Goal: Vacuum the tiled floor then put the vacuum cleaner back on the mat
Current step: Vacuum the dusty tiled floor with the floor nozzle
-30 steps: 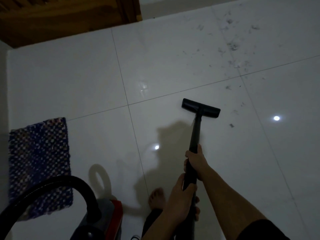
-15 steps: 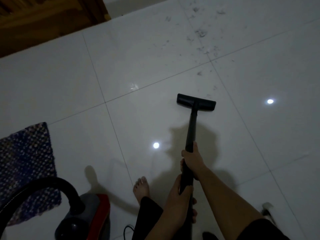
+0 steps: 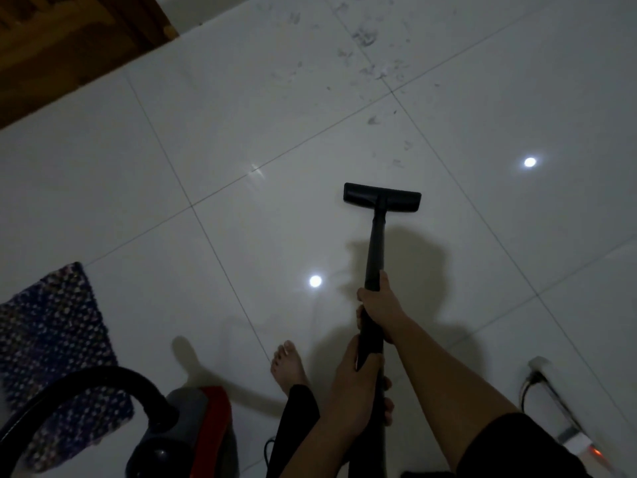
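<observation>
Closest in, the left hand (image 3: 356,384) wraps its fingers round the low end of the black wand (image 3: 375,250). Just above it the right hand (image 3: 381,307) grips the same tube (so both hands are clamped on it, one behind the other). A bare foot (image 3: 287,367) stands on the tiles beside them. At the bottom left sits the vacuum cleaner body (image 3: 200,426), rounded, grey and red, partly cut off by the edge. A thick black hose (image 3: 86,382) arches over it. It is next to the bumpy woven mat (image 3: 51,339), blue with pale dots, also cut off. The wand is long and straight and points away from the person. Its flat, wide head (image 3: 382,198) lies on the shiny white tiled floor (image 3: 241,132), crosswise to the wand. Farther off are grey dust smudges (image 3: 367,37), too blurry to make out well. A brown wooden thing (image 3: 69,46) fills the far left corner.
</observation>
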The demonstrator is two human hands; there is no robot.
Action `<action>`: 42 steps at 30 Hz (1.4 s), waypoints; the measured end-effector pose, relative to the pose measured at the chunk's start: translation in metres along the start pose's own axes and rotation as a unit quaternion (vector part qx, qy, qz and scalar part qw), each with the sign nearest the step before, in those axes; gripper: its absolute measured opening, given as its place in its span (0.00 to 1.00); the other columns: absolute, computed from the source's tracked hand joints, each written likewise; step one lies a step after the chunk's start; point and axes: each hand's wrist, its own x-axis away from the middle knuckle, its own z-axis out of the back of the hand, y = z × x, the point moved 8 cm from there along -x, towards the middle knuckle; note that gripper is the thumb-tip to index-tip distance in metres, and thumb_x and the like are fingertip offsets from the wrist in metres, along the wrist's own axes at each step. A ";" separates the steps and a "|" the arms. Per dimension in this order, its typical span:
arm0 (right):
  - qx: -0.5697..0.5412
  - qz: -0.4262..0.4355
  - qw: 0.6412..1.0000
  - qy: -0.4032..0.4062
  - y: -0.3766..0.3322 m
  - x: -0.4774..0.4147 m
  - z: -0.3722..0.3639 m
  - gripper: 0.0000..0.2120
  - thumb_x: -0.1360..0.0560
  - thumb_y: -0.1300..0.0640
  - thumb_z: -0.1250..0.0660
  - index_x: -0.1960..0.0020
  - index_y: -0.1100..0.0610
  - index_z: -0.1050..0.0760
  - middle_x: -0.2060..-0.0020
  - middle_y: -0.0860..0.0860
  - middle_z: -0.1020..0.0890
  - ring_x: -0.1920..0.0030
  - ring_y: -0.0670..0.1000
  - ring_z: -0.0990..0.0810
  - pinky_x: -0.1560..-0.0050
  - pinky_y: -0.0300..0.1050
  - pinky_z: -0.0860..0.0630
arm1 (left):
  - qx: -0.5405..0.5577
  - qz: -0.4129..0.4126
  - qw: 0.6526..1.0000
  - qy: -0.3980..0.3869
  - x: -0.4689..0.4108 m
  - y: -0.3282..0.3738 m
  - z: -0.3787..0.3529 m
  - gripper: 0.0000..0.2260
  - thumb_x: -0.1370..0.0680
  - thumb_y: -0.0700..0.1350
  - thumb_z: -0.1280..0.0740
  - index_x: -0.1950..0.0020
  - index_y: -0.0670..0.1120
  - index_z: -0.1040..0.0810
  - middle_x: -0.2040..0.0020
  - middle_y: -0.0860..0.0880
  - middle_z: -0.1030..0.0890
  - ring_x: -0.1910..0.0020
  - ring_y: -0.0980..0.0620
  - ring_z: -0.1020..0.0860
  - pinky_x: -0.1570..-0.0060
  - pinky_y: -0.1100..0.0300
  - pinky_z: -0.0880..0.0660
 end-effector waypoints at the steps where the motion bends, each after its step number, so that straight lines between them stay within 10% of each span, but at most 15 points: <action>1: -0.002 -0.002 1.000 0.000 0.001 -0.001 0.000 0.38 0.21 0.63 0.41 0.21 0.44 0.58 0.65 0.57 0.26 0.73 0.53 0.27 0.76 0.42 0.29 | 0.000 -0.001 1.000 -0.001 -0.001 -0.001 0.000 0.15 0.18 0.41 0.44 0.51 0.63 0.30 0.67 0.44 0.29 0.78 0.52 0.30 0.77 0.62 0.30; 13: 0.014 -0.011 1.000 0.004 -0.020 -0.011 -0.002 0.38 0.21 0.63 0.40 0.21 0.45 0.58 0.62 0.57 0.26 0.73 0.51 0.27 0.79 0.39 0.29 | 0.001 -0.009 1.000 -0.010 -0.020 0.014 0.009 0.14 0.18 0.40 0.45 0.35 0.53 0.32 0.67 0.43 0.30 0.79 0.51 0.31 0.79 0.64 0.32; 32: 0.025 0.004 1.000 0.007 -0.065 -0.042 0.004 0.38 0.21 0.62 0.40 0.21 0.45 0.60 0.64 0.58 0.25 0.72 0.52 0.26 0.75 0.42 0.28 | -0.015 -0.008 1.000 -0.013 -0.049 0.054 0.007 0.11 0.19 0.42 0.44 0.42 0.55 0.29 0.69 0.45 0.27 0.80 0.52 0.30 0.78 0.63 0.31; 42: 0.110 0.005 0.993 -0.030 -0.097 -0.058 0.067 0.38 0.21 0.62 0.41 0.21 0.46 0.60 0.45 0.62 0.24 0.69 0.50 0.25 0.74 0.38 0.29 | 0.075 -0.020 0.997 0.005 -0.062 0.081 -0.070 0.14 0.18 0.40 0.45 0.37 0.54 0.31 0.73 0.45 0.26 0.79 0.50 0.30 0.79 0.63 0.32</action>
